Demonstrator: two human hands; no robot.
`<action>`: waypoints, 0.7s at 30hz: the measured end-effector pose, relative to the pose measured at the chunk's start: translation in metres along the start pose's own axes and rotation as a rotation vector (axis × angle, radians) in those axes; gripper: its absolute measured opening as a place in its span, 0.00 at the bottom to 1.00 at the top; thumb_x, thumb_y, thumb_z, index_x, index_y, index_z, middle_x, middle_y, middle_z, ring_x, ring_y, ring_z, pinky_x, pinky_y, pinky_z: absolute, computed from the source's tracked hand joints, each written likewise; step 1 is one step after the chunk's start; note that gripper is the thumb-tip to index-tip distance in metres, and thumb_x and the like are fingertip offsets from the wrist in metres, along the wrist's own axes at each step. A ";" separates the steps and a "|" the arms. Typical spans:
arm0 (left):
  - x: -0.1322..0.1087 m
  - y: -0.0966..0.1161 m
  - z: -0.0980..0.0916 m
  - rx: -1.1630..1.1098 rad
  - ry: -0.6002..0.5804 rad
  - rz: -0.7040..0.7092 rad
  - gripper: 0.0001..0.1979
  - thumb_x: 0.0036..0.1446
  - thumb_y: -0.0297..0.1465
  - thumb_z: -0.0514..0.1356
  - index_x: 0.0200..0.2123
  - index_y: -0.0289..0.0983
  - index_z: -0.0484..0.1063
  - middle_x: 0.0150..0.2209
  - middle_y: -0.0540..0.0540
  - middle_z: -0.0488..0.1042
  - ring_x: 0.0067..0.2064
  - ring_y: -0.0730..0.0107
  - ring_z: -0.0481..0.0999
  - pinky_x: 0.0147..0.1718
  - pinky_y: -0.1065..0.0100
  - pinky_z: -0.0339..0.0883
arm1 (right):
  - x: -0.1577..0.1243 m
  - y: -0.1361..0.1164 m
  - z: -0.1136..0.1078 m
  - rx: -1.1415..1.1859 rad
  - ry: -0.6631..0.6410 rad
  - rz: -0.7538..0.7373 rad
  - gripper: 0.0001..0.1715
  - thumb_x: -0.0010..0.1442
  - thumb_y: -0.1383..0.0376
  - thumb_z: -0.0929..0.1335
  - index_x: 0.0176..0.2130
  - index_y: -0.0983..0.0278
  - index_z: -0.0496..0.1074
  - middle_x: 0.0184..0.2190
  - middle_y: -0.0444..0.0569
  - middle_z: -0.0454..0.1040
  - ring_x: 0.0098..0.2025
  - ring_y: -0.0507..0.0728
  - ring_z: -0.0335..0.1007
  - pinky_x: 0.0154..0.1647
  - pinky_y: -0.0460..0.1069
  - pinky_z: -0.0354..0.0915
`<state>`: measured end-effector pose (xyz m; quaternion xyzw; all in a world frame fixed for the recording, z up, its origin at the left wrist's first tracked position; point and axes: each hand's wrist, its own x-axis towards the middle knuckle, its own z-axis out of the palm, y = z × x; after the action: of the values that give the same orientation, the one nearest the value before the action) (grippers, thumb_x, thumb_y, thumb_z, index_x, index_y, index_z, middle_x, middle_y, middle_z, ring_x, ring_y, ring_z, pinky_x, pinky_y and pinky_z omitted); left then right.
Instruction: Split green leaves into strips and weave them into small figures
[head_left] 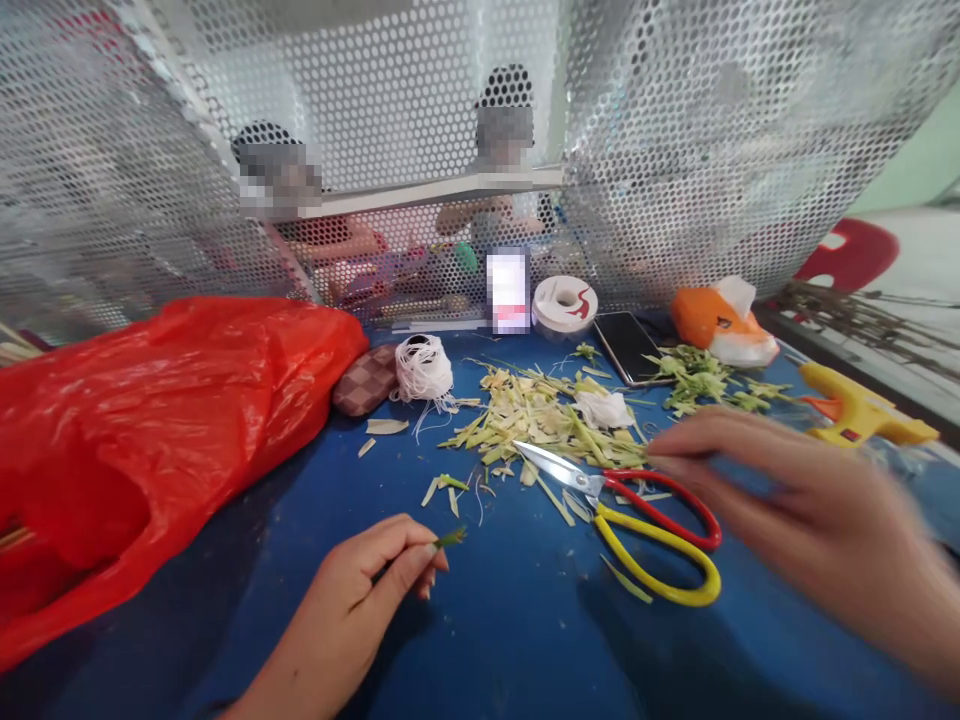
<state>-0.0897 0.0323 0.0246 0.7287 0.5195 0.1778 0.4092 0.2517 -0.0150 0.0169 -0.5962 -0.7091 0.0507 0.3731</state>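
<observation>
A small handcraft workshop, and this is my place at a shared bench.

My blue table (pixel 525 640) is strewn at its middle with pale green leaf trimmings (pixel 540 415), and the scissors (pixel 645 525) lie just in front of them. A yellow glue gun (pixel 862 412) sits at the right edge. White thread (pixel 422 368) and a tape roll (pixel 565 303) stand along the far edge, and a red plastic bag (pixel 150 420) fills the left side. A perforated metal screen (pixel 675 150) walls off the far edge. Through it I see two other people (pixel 315 235) seated at a bench of their own.
</observation>
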 end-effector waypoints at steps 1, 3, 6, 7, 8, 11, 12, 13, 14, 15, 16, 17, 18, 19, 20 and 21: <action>-0.001 -0.001 0.001 -0.010 -0.012 0.008 0.17 0.64 0.39 0.50 0.29 0.39 0.73 0.26 0.51 0.72 0.30 0.72 0.72 0.32 0.73 0.63 | 0.025 -0.005 0.011 -0.024 -0.082 -0.041 0.08 0.64 0.62 0.66 0.40 0.60 0.75 0.40 0.49 0.76 0.38 0.55 0.73 0.39 0.49 0.69; -0.003 -0.001 0.005 -0.029 -0.038 0.019 0.17 0.64 0.38 0.50 0.29 0.39 0.73 0.27 0.51 0.72 0.29 0.73 0.72 0.31 0.73 0.63 | 0.064 -0.009 0.038 -0.114 -0.209 -0.129 0.10 0.64 0.65 0.64 0.38 0.61 0.76 0.37 0.49 0.76 0.35 0.55 0.72 0.35 0.49 0.65; -0.003 0.000 0.008 -0.046 -0.073 0.009 0.16 0.64 0.37 0.51 0.29 0.39 0.74 0.28 0.51 0.73 0.29 0.74 0.72 0.31 0.74 0.63 | 0.097 -0.004 0.078 -0.307 -0.201 -0.192 0.11 0.61 0.69 0.65 0.39 0.61 0.77 0.36 0.49 0.75 0.35 0.56 0.71 0.35 0.50 0.61; -0.003 0.001 0.009 -0.050 -0.081 -0.004 0.16 0.63 0.37 0.51 0.29 0.39 0.74 0.28 0.51 0.73 0.30 0.74 0.72 0.31 0.74 0.63 | 0.103 -0.001 0.088 -0.366 -0.207 -0.194 0.10 0.59 0.69 0.66 0.37 0.62 0.78 0.36 0.49 0.75 0.35 0.56 0.70 0.36 0.50 0.59; -0.003 0.002 0.009 -0.054 -0.086 -0.017 0.15 0.63 0.36 0.51 0.29 0.38 0.74 0.28 0.51 0.73 0.30 0.74 0.73 0.31 0.74 0.63 | 0.107 0.002 0.096 -0.413 -0.228 -0.197 0.10 0.59 0.70 0.66 0.36 0.62 0.78 0.35 0.50 0.75 0.35 0.56 0.70 0.36 0.50 0.57; -0.003 0.004 0.009 -0.074 -0.106 -0.041 0.15 0.63 0.35 0.51 0.28 0.38 0.73 0.28 0.51 0.73 0.30 0.74 0.73 0.31 0.74 0.63 | 0.113 0.005 0.109 -0.498 -0.278 -0.225 0.11 0.59 0.71 0.65 0.29 0.63 0.76 0.32 0.49 0.75 0.35 0.56 0.68 0.37 0.51 0.54; -0.004 0.004 0.009 -0.081 -0.111 -0.039 0.15 0.63 0.34 0.51 0.28 0.38 0.73 0.28 0.51 0.73 0.30 0.74 0.73 0.31 0.74 0.63 | 0.114 0.006 0.109 -0.499 -0.278 -0.238 0.11 0.59 0.71 0.65 0.28 0.64 0.75 0.31 0.50 0.75 0.35 0.57 0.68 0.37 0.51 0.54; -0.004 0.004 0.008 -0.085 -0.111 -0.036 0.15 0.63 0.34 0.51 0.28 0.38 0.73 0.28 0.51 0.73 0.30 0.74 0.73 0.31 0.74 0.63 | 0.114 0.006 0.108 -0.480 -0.266 -0.245 0.11 0.59 0.71 0.65 0.28 0.64 0.75 0.31 0.50 0.75 0.35 0.57 0.69 0.38 0.51 0.54; -0.004 0.004 0.008 -0.085 -0.110 -0.032 0.15 0.63 0.34 0.51 0.28 0.38 0.73 0.28 0.51 0.73 0.30 0.74 0.73 0.31 0.74 0.63 | 0.114 0.006 0.106 -0.441 -0.243 -0.244 0.11 0.60 0.71 0.64 0.29 0.64 0.74 0.32 0.50 0.76 0.36 0.57 0.70 0.40 0.51 0.55; -0.005 0.003 0.008 -0.083 -0.107 -0.028 0.15 0.63 0.34 0.51 0.28 0.38 0.73 0.28 0.51 0.73 0.30 0.74 0.72 0.31 0.74 0.62 | 0.113 0.007 0.102 -0.386 -0.210 -0.231 0.10 0.60 0.71 0.64 0.30 0.64 0.74 0.32 0.49 0.76 0.36 0.57 0.71 0.41 0.51 0.56; -0.005 0.003 0.009 -0.081 -0.103 -0.022 0.15 0.62 0.34 0.51 0.28 0.38 0.73 0.28 0.51 0.73 0.30 0.74 0.72 0.31 0.74 0.62 | 0.111 0.007 0.098 -0.320 -0.171 -0.204 0.09 0.60 0.70 0.64 0.31 0.63 0.73 0.32 0.48 0.77 0.36 0.57 0.71 0.41 0.51 0.57; -0.005 0.002 0.009 -0.082 -0.096 -0.016 0.15 0.62 0.34 0.51 0.28 0.38 0.73 0.28 0.51 0.73 0.30 0.74 0.72 0.31 0.74 0.62 | 0.108 0.007 0.092 -0.256 -0.133 -0.167 0.08 0.60 0.68 0.64 0.31 0.63 0.73 0.31 0.47 0.77 0.36 0.57 0.72 0.41 0.51 0.58; -0.005 0.002 0.009 -0.087 -0.090 -0.010 0.15 0.62 0.34 0.51 0.28 0.38 0.73 0.27 0.51 0.72 0.30 0.74 0.72 0.31 0.74 0.62 | 0.104 0.006 0.086 -0.200 -0.096 -0.121 0.08 0.60 0.66 0.65 0.31 0.62 0.72 0.30 0.46 0.77 0.35 0.57 0.72 0.40 0.50 0.59; -0.005 0.002 0.009 -0.095 -0.083 -0.006 0.15 0.62 0.34 0.51 0.28 0.38 0.73 0.27 0.51 0.72 0.29 0.74 0.72 0.31 0.74 0.62 | 0.100 0.004 0.079 -0.156 -0.077 -0.074 0.08 0.61 0.64 0.65 0.31 0.61 0.72 0.30 0.45 0.77 0.34 0.57 0.72 0.39 0.50 0.60; -0.005 0.002 0.009 -0.102 -0.078 -0.005 0.15 0.62 0.34 0.51 0.28 0.38 0.73 0.27 0.51 0.72 0.29 0.74 0.72 0.30 0.74 0.62 | 0.094 0.001 0.073 -0.121 -0.073 -0.032 0.08 0.61 0.62 0.65 0.31 0.61 0.72 0.29 0.45 0.77 0.33 0.57 0.72 0.37 0.49 0.61; -0.005 0.002 0.009 -0.110 -0.072 -0.007 0.15 0.61 0.34 0.51 0.28 0.38 0.73 0.27 0.51 0.72 0.29 0.74 0.71 0.30 0.74 0.62 | 0.088 -0.003 0.067 -0.095 -0.085 0.004 0.09 0.61 0.61 0.65 0.31 0.60 0.71 0.29 0.45 0.77 0.32 0.56 0.71 0.35 0.49 0.61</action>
<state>-0.0841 0.0243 0.0220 0.7094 0.4962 0.1782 0.4678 0.2086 0.0869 0.0119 -0.6121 -0.7246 0.0431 0.3136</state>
